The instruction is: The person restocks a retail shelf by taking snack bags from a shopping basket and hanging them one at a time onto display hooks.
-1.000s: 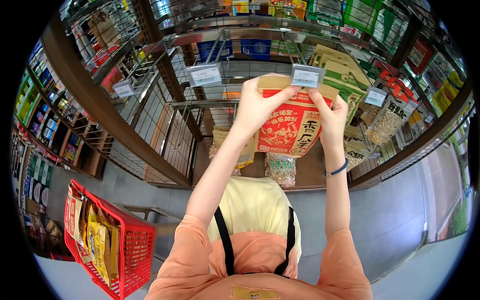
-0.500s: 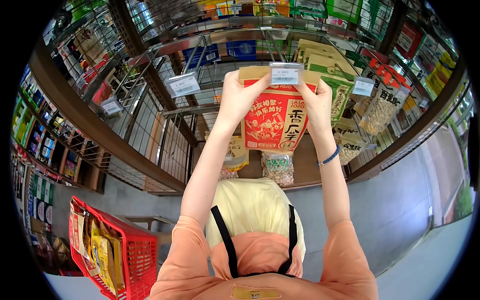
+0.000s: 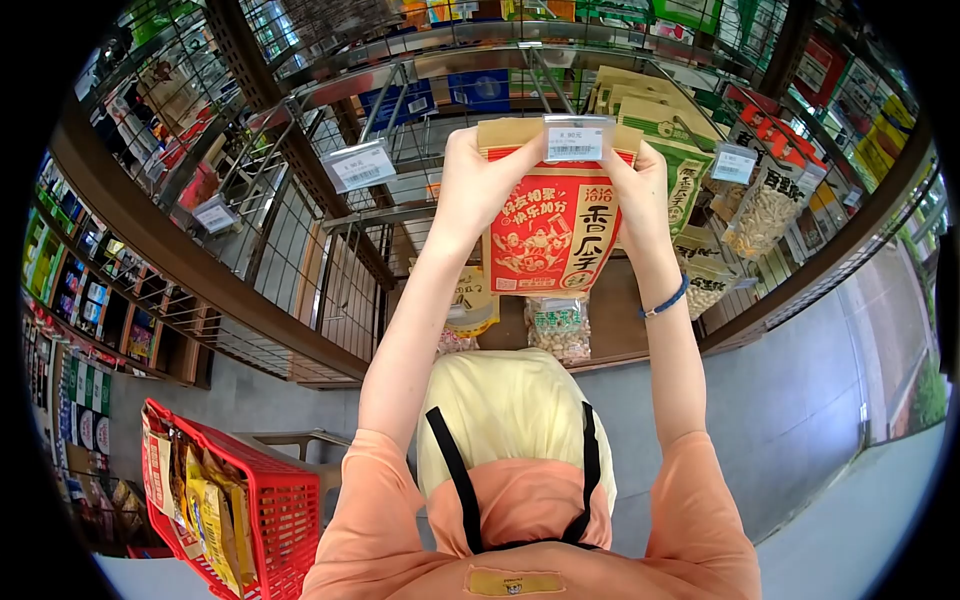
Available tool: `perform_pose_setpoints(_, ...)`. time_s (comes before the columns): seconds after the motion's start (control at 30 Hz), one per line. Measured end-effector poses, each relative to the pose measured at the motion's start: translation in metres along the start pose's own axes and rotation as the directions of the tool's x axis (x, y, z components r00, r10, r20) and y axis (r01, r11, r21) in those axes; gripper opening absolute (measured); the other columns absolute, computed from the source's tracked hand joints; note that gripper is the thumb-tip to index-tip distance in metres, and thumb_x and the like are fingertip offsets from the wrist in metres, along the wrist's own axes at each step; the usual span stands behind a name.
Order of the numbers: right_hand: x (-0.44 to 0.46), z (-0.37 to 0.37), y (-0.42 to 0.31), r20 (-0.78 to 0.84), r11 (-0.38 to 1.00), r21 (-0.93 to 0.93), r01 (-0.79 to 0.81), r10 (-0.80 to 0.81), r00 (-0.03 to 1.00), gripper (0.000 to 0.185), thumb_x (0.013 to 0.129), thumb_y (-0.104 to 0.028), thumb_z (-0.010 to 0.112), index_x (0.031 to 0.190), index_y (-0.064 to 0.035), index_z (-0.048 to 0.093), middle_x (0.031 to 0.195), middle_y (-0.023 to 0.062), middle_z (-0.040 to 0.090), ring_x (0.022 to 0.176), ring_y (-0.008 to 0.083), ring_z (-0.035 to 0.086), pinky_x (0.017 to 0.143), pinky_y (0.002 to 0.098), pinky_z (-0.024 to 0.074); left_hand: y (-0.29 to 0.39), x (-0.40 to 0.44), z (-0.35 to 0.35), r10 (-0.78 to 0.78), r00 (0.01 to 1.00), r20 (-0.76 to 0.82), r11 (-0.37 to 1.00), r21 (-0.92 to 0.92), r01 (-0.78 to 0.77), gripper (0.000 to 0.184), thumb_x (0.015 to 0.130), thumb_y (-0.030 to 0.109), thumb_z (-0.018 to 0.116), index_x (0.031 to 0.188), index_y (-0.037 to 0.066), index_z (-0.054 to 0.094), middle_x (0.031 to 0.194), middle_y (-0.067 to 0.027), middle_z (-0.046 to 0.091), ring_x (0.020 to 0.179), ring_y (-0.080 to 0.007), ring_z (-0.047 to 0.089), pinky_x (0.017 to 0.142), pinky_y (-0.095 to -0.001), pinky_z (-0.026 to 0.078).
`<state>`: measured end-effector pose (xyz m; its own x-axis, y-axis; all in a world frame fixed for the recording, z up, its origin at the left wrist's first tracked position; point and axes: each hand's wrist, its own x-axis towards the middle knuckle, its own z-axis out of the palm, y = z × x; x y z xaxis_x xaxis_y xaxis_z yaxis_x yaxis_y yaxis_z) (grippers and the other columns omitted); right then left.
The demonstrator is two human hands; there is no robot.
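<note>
A red and tan paper snack bag (image 3: 550,235) hangs upright below a shelf hook, its printed front facing me. My left hand (image 3: 485,180) grips its upper left side, the thumb across the front near the top. On the upper right side my right hand (image 3: 638,190) has hold of the same bag, the thumb near the price tag (image 3: 575,143). That tag covers the middle of the bag's top edge. Green and tan bags (image 3: 680,140) hang just right of my right hand. Below the red bag is a clear bag of nuts (image 3: 560,328).
A red basket (image 3: 285,510) holding yellow and brown packets stands at the lower left. Brown shelf posts (image 3: 200,270) rise on both sides. More price tags (image 3: 358,166) stick out on hooks. Clear snack bags (image 3: 768,205) hang at the right.
Over the last second the shelf and the bag have shifted left in view. Both hands keep their grip on the red bag; the last half second shows only slight movement.
</note>
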<state>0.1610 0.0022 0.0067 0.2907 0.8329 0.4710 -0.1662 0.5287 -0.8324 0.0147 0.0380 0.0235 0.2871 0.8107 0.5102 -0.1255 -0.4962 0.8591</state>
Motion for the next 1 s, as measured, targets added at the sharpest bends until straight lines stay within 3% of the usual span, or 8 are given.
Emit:
perform_pose_setpoints(0.17,0.005,0.0,0.007,0.006,1.0,-0.015,-0.025,0.025,1.0,0.015,0.076,-0.015,0.057,0.081,-0.0009,0.057,0.073,0.0025,0.059,0.062,0.0047,0.053,0.053,0.0191,0.0418,-0.007,0.005,-0.001,-0.174,0.985,-0.002,0.977,-0.123,0.172,0.021,0.072,0.018,0.06,0.08,-0.001,0.059,0.072,-0.0054,0.06,0.064,-0.0081,0.056,0.058,-0.0216,0.044)
perform_pose_setpoints(0.33,0.014,-0.004,0.017,-0.001,0.997,-0.052,-0.048,0.048,0.999,0.016,0.076,-0.016,0.057,0.082,-0.0008,0.056,0.073,0.0019,0.058,0.061,0.0047,0.052,0.054,0.0193,0.0415,-0.021,0.011,0.0,-0.07,0.997,-0.028,0.997,-0.039,0.068,0.021,0.072,0.018,0.062,0.081,0.0,0.059,0.074,-0.0061,0.06,0.064,-0.0092,0.057,0.057,-0.0213,0.045)
perform_pose_setpoints(0.57,0.04,0.0,0.033,0.014,0.997,-0.06,-0.044,0.045,0.999,0.021,0.074,-0.018,0.059,0.084,-0.0006,0.056,0.076,0.0034,0.059,0.064,0.0064,0.053,0.058,0.0197,0.0417,-0.043,0.037,-0.004,-0.161,0.985,-0.067,0.98,-0.131,0.151,0.025,0.071,0.021,0.064,0.083,0.0,0.059,0.076,-0.0072,0.061,0.064,-0.0096,0.058,0.056,-0.0209,0.046)
perform_pose_setpoints(0.77,0.065,0.005,0.046,0.001,0.986,0.109,-0.123,0.124,0.992,0.024,0.071,-0.018,0.063,0.088,-0.0021,0.055,0.08,0.0042,0.059,0.07,0.0088,0.055,0.061,0.0218,0.0421,-0.055,0.061,-0.004,-0.248,0.962,-0.112,0.962,-0.141,0.232,0.028,0.07,0.022,0.065,0.086,0.0,0.058,0.077,-0.0067,0.061,0.065,-0.0094,0.058,0.057,-0.0218,0.046)
perform_pose_setpoints(0.9,0.078,0.007,0.056,-0.098,0.986,-0.046,-0.159,0.153,0.983,0.026,0.07,-0.019,0.064,0.088,-0.0023,0.053,0.082,0.005,0.059,0.07,0.0097,0.054,0.063,0.0228,0.0422,-0.063,0.074,-0.006,-0.246,0.964,-0.104,0.965,-0.124,0.233,0.027,0.07,0.022,0.064,0.086,0.0,0.058,0.078,-0.0065,0.061,0.066,-0.0102,0.059,0.057,-0.0216,0.046)
perform_pose_setpoints(1.0,0.088,0.006,0.067,-0.081,0.991,0.001,-0.131,0.131,0.988,0.026,0.071,-0.02,0.063,0.087,-0.0022,0.052,0.08,0.005,0.058,0.068,0.0093,0.054,0.061,0.0222,0.0425,-0.073,0.083,-0.008,-0.222,0.971,-0.09,0.967,-0.147,0.207,0.028,0.07,0.023,0.065,0.086,0.001,0.058,0.078,-0.0064,0.061,0.066,-0.0102,0.059,0.057,-0.0211,0.046)
